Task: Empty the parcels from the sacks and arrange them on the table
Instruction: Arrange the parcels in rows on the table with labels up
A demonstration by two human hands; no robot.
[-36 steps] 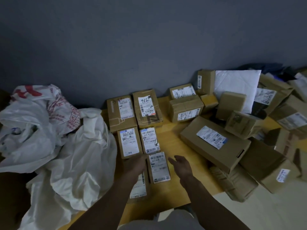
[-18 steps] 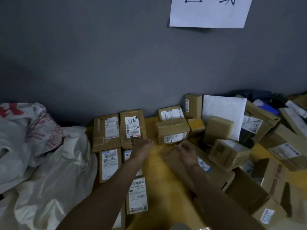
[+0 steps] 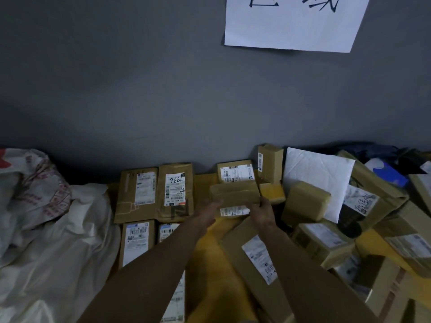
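Grey wall sign (image 3: 293, 22) "区域"; below, left hand (image 3: 210, 212) and right hand (image 3: 261, 212), each grip around one labelled brown parcel (image 3: 234, 194).

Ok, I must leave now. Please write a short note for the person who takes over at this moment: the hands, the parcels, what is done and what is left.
Hands: the left hand is at the left end of the small brown box, and the right hand is at its right end. It is too dim to judge the grip.
Sacks: crumpled at the left.
Done: labelled parcels lie flat in rows on the table, beside the sacks.
Left: place this box, then arrange the loose pile on the right.
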